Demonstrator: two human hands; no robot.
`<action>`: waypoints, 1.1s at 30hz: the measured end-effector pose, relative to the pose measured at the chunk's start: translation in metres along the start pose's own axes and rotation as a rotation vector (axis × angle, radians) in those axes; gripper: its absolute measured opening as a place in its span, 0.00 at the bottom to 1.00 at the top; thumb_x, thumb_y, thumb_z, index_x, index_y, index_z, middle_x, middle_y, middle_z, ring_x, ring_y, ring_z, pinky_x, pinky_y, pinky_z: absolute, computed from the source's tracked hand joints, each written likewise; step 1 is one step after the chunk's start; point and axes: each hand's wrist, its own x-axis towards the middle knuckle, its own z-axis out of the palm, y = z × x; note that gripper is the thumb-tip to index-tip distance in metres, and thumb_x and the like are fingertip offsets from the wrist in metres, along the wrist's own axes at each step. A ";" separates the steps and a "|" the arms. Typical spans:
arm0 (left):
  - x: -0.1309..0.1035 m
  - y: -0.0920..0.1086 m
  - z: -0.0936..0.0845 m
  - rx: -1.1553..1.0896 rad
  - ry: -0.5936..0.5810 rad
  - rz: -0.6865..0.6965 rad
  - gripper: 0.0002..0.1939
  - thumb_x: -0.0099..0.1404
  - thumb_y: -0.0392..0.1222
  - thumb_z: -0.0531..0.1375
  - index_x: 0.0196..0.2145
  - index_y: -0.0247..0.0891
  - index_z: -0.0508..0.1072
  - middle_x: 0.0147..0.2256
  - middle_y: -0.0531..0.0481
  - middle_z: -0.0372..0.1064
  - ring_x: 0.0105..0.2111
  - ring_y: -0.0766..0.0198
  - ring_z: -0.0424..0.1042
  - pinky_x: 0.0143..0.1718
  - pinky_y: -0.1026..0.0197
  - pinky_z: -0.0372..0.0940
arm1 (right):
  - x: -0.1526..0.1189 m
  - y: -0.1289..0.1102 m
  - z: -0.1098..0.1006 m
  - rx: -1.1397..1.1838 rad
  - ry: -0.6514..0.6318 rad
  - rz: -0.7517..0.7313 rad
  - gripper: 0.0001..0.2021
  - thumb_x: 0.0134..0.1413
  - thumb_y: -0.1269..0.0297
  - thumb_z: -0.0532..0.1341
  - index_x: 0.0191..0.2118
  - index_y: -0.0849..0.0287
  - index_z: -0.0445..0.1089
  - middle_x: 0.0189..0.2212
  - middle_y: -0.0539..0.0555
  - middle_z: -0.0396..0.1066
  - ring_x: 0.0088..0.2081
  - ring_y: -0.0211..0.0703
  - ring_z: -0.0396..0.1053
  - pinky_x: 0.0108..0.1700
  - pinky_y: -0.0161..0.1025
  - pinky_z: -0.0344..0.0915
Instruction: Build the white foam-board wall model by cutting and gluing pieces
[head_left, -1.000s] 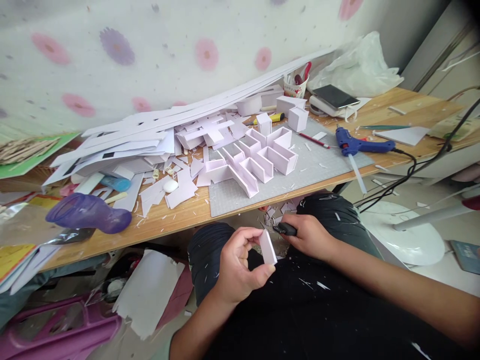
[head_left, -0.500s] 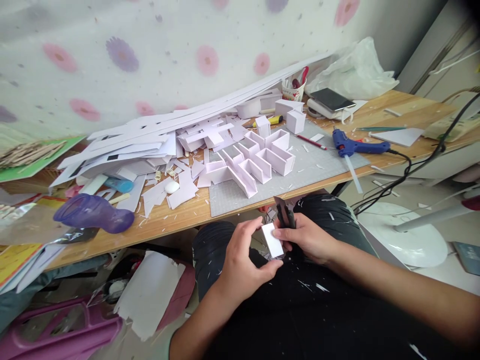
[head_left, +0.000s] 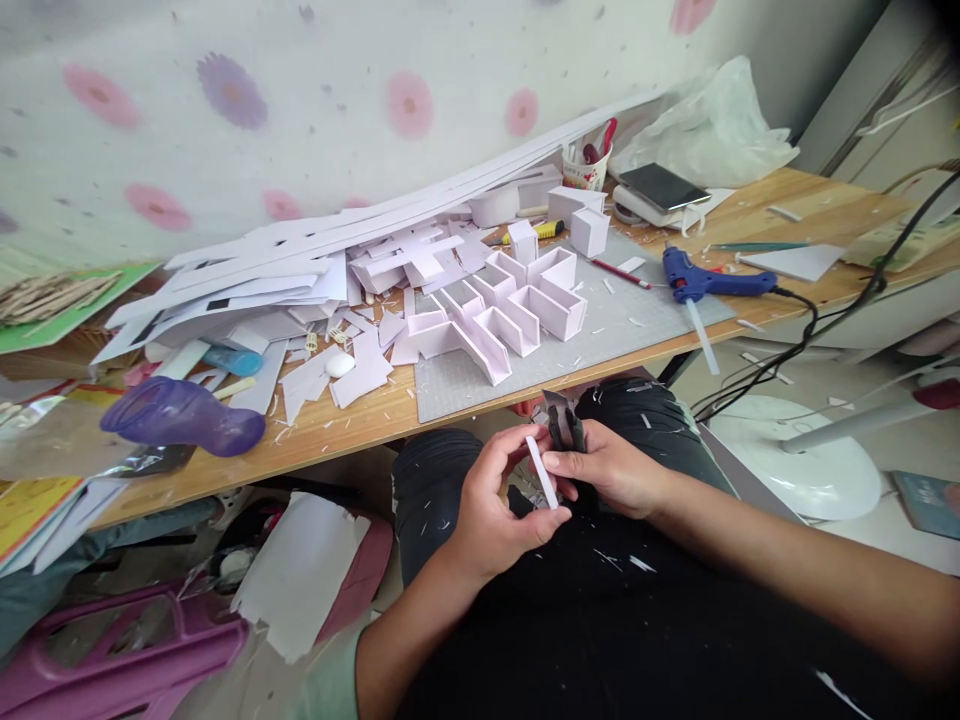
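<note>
Above my lap, my left hand point(head_left: 501, 500) pinches a small white board piece point(head_left: 541, 473) between thumb and fingers, its narrow edge facing up. My right hand point(head_left: 611, 468) is closed around a dark utility knife point(head_left: 564, 422), and its thumb tip rests by the white piece. Beyond the hands, a white model with several open-topped channels point(head_left: 499, 320) stands on the grey cutting mat point(head_left: 465, 392). Small white boxes point(head_left: 589, 231) stand at the mat's back edge.
A blue glue gun point(head_left: 709, 280) lies at the mat's right, its cord trailing right. Piled white board offcuts point(head_left: 300, 290) cover the table's back left. A purple container point(head_left: 180, 415) lies at the left. A cup of tools point(head_left: 585, 170) stands behind.
The white piece has turned from showing its broad face to showing its thin edge. Both hands stay close together, and the table scene has shifted slightly in view.
</note>
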 end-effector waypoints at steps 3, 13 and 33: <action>-0.001 0.003 -0.007 0.267 0.099 0.074 0.33 0.52 0.41 0.67 0.56 0.42 0.64 0.48 0.43 0.65 0.48 0.52 0.69 0.52 0.48 0.65 | -0.005 -0.006 -0.003 -0.239 0.016 -0.037 0.15 0.54 0.53 0.63 0.29 0.62 0.68 0.21 0.48 0.64 0.23 0.33 0.58 0.27 0.33 0.57; 0.003 0.018 -0.006 0.791 0.176 0.151 0.32 0.49 0.37 0.65 0.53 0.39 0.66 0.43 0.44 0.66 0.43 0.55 0.69 0.47 0.53 0.67 | -0.009 -0.013 -0.001 -0.293 0.050 -0.003 0.18 0.49 0.49 0.65 0.28 0.61 0.66 0.22 0.47 0.61 0.23 0.34 0.57 0.26 0.33 0.56; 0.076 0.040 -0.049 0.759 0.511 0.125 0.05 0.62 0.41 0.58 0.31 0.38 0.72 0.26 0.52 0.73 0.28 0.65 0.72 0.33 0.63 0.65 | 0.001 0.001 -0.021 -0.210 0.312 0.056 0.22 0.45 0.45 0.64 0.34 0.61 0.68 0.22 0.49 0.64 0.21 0.35 0.56 0.24 0.35 0.53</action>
